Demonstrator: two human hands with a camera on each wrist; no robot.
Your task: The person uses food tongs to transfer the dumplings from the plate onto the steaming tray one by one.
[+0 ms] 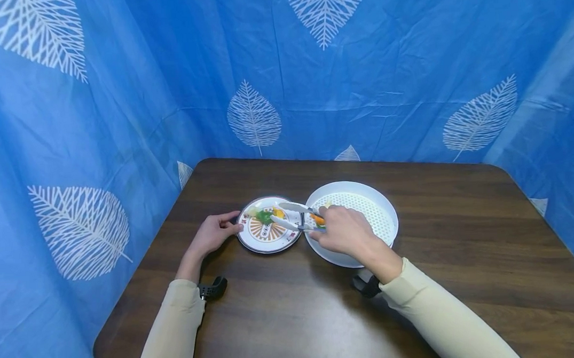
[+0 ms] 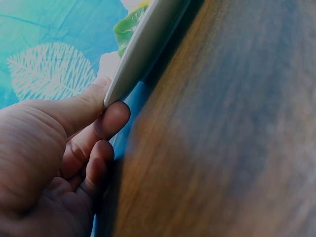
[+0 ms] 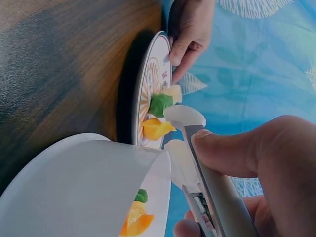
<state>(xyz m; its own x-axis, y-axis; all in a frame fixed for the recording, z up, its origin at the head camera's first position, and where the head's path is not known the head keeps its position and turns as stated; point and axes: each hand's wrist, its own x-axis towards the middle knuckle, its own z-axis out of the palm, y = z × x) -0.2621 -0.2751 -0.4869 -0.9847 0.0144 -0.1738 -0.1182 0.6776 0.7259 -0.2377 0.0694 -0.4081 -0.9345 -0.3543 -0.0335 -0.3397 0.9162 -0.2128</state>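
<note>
My left hand (image 1: pixel 212 234) pinches the left rim of a round plate (image 1: pixel 282 240), its thumb on top and a finger below. Printed orange rays decorate the white plate. On it lie a green piece (image 3: pixel 161 104), a yellow piece (image 3: pixel 156 129) and a pale piece (image 3: pixel 174 93), all dumpling-shaped. In my right hand (image 1: pixel 343 231) I grip metal tongs (image 3: pixel 210 180) with whitish tips. The tips are spread apart over the plate's right side, close to the yellow piece, with nothing clearly between them. Whether the plate touches the table is unclear.
A white round basket (image 1: pixel 388 212) with a perforated bottom stands right beside the plate. Orange (image 3: pixel 137 219) and green (image 3: pixel 141 196) pieces lie inside it, partly hidden by my right hand in the head view. Blue leaf-patterned curtains (image 1: pixel 383 62) border the brown wooden table (image 1: pixel 462 235).
</note>
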